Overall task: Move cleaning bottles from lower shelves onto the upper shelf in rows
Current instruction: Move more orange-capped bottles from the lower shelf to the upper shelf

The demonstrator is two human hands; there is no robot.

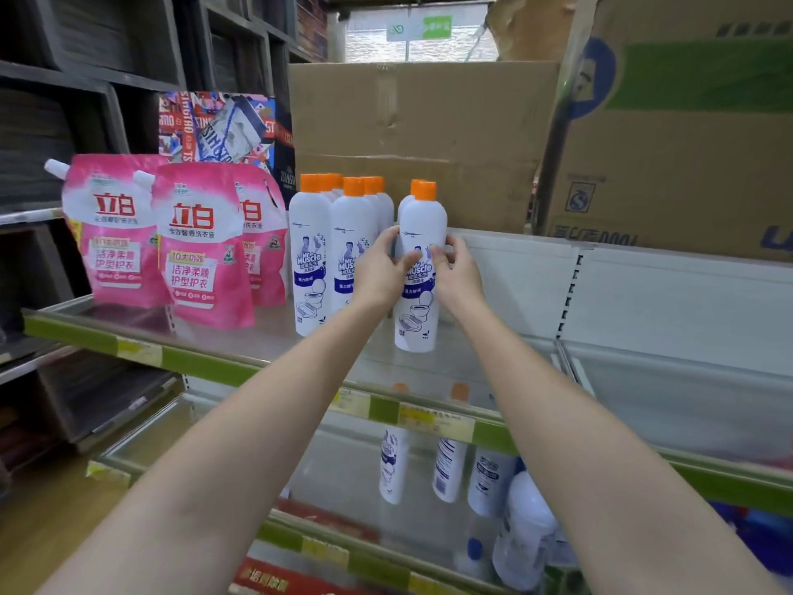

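Front bottle (420, 268), centre frame, stands upright on the upper shelf (201, 362), right of the orange-capped row (339, 234); left hand (379, 272) and right hand (457, 274) each curl fingers round its mid-body from opposite sides. Likely rigid plastic, smooth and a bit slippery, moderately heavy if full; the straight waist seems the safest hold. Tall white cylinder, orange cap, blue toilet-cleaner label.

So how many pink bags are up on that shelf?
3, all on the upper shelf, left of the white bottles: left pink bag, middle pink bag, right pink bag partly hidden behind it. More may hide behind.
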